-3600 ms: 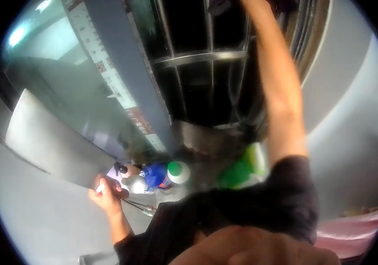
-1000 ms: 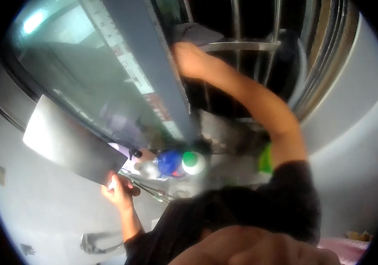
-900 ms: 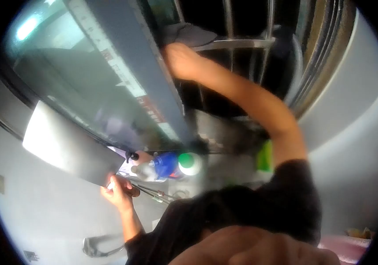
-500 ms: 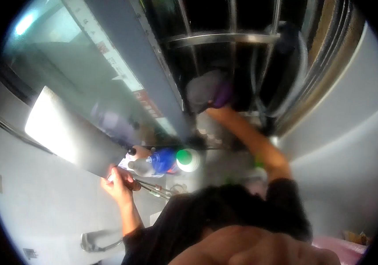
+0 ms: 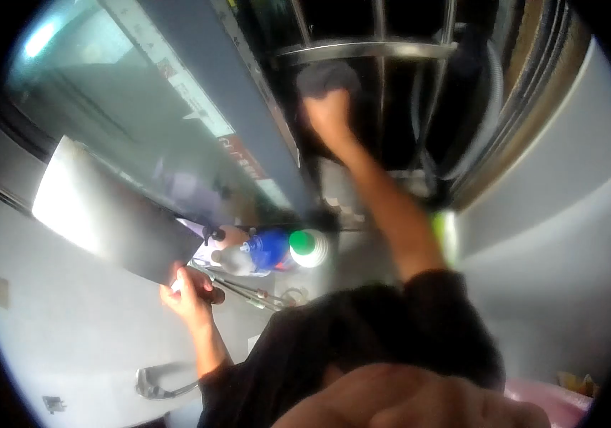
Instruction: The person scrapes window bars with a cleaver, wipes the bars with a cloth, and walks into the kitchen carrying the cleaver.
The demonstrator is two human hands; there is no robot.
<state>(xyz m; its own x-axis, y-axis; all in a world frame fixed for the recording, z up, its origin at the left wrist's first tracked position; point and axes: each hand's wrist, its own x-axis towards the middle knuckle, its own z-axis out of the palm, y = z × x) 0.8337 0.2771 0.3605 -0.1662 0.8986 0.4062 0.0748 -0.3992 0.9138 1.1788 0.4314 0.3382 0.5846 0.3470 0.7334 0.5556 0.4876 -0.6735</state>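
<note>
Cloth [image 5: 328, 77] sat bunched at far end of right hand [image 5: 329, 114], grip closed on it; near crossbar [image 5: 362, 51], beside window frame [image 5: 209, 78], contact unclear. Long axis unclear. Left hand [image 5: 191, 299] well apart, fingers curled at corner of panel [image 5: 98, 210]; couldn't tell hold.

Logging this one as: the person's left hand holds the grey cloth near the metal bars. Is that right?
Not quite: the hand is wrong. In the head view, it is the right hand that holds the grey cloth near the metal bars. The left hand is lower in the picture, left of the blue bottle.
</note>
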